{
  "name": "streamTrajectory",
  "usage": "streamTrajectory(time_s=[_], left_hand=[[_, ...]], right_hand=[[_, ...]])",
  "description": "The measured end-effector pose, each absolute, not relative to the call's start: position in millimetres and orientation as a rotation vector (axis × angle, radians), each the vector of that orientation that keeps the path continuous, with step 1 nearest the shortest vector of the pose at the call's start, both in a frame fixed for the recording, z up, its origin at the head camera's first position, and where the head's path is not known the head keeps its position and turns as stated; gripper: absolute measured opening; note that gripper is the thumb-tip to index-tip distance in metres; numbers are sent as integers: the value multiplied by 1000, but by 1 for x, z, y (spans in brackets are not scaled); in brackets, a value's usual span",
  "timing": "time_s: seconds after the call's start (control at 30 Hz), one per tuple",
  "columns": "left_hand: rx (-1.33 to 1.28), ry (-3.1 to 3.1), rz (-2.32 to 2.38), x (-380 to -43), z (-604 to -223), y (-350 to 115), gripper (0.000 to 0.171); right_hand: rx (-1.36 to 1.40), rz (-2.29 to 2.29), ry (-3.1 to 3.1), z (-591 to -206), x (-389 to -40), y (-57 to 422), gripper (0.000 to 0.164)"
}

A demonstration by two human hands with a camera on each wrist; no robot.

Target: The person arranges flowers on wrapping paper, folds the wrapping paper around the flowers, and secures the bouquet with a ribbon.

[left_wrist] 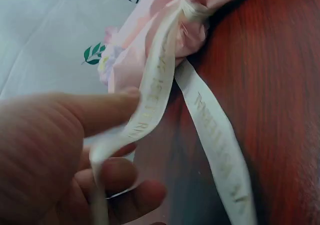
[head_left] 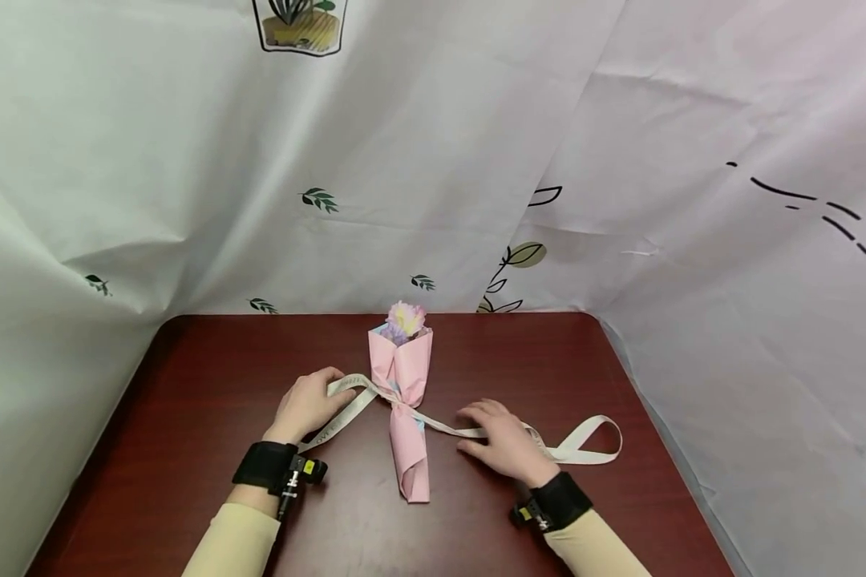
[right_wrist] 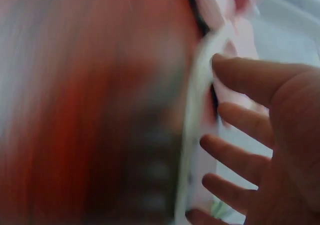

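Note:
A small bouquet [head_left: 407,369] in pink wrapping lies on the table, with a pale flower [head_left: 406,319] at its far end. Round its narrow waist is tied a cream ribbon [left_wrist: 155,85] with gold lettering, whose lengths trail to both sides. On the left, my left hand [head_left: 309,405] holds one length between thumb and fingers; a second length [left_wrist: 220,145] runs beside it. My right hand [head_left: 503,441] is over the right-hand length, fingers spread, the thumb [right_wrist: 245,75] right at the ribbon. That view is blurred.
The dark red-brown table [head_left: 216,361] has a far edge against a white patterned curtain [head_left: 433,160]. At the right, the ribbon's end makes a loop [head_left: 613,441] on the tabletop. Each wrist wears a black strap [head_left: 267,465] with a small camera.

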State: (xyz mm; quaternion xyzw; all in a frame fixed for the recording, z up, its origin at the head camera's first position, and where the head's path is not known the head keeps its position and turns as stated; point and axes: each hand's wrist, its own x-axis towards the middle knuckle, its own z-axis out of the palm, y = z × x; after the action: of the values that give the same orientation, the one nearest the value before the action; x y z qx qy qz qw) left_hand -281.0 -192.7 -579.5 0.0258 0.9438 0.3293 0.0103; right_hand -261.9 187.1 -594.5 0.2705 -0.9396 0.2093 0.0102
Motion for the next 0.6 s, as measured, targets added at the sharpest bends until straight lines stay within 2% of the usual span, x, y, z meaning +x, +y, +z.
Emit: streamTrajectory(time_s=[0.07, 0.17, 0.33, 0.47, 0.6], left_hand=[[109, 2944, 1009, -280, -574, -194, 26], [212, 2872, 1138, -276, -561, -196, 39], [545, 2601, 1599, -274, -539, -196, 28], [747, 2305, 1852, -273, -527, -189, 24], [811, 2120, 1972, -273, -517, -176, 25]], right_hand=[[849, 616, -2926, -598, -261, 176, 44], [767, 577, -2915, -601, -260, 168, 34], [675, 546, -2892, -601, -260, 167, 11], [675, 590, -2893, -599, -261, 168, 9], [654, 780, -2945, -593, -260, 168, 7]])
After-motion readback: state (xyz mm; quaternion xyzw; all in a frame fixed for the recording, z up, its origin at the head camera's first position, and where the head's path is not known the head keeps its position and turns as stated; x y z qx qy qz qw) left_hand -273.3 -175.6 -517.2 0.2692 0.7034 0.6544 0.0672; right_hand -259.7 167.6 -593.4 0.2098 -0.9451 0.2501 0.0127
